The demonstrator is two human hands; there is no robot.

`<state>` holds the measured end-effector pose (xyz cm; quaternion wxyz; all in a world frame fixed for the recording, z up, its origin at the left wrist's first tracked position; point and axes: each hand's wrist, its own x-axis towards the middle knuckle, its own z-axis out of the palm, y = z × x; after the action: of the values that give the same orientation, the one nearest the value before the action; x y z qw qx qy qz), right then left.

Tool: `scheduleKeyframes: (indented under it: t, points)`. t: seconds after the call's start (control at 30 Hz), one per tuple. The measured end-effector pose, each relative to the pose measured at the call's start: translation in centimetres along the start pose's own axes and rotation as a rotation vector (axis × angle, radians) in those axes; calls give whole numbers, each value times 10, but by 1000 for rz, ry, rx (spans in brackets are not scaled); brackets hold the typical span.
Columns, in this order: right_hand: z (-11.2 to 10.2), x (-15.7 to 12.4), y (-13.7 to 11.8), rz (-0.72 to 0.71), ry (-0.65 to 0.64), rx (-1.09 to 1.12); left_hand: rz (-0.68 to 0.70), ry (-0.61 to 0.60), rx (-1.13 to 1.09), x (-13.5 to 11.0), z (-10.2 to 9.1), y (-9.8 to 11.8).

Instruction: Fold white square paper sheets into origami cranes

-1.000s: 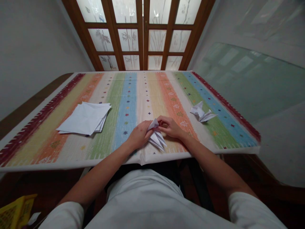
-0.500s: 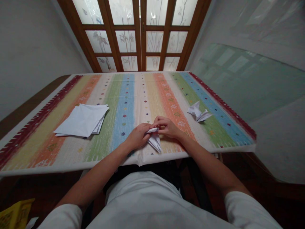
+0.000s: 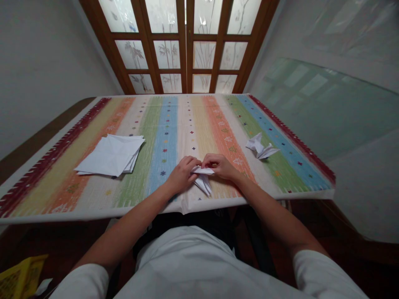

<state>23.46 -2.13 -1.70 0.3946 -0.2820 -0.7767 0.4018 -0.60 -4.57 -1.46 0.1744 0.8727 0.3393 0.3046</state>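
Near the table's front edge, a folded piece of white paper (image 3: 203, 182) lies between my hands, its narrow pointed end toward me. My left hand (image 3: 183, 174) is closed on its left side, with the fingers bent over the top fold. On the other side my right hand (image 3: 220, 166) pinches the upper right part of the paper between thumb and fingers. Some fingertips are hidden behind the fold. To the right stands a finished-looking folded paper figure (image 3: 262, 147) with pointed flaps, apart from both hands.
A stack of white paper sheets (image 3: 109, 155) lies on the left of the striped tablecloth (image 3: 170, 137). A glass panel (image 3: 311, 99) leans by the right wall. Wooden doors (image 3: 187, 45) stand beyond the table, and a yellow basket (image 3: 25, 274) is low at the left.
The fingers have shifted slightly along the fold, and more of the paper's top flap shows between the hands. The view has moved a little; the stack and the paper figure stay put.
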Motion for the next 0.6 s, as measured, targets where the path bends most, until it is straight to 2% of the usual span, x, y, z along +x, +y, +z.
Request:
scheduleKeyframes:
  t: [0.07, 0.13, 0.37, 0.6]
  points:
    - [0, -1, -1, 10, -14, -12, 16, 2, -24, 0, -1, -1]
    - [-1, -1, -1, 14, -48, -27, 40, -46, -62, 1, -2, -3]
    - [-10, -2, -3, -31, -277, -53, 18, -178, -93, 0, -9, -2]
    - [-11, -3, -7, -46, -348, -109, 79, -335, -50, -4, -23, 4]
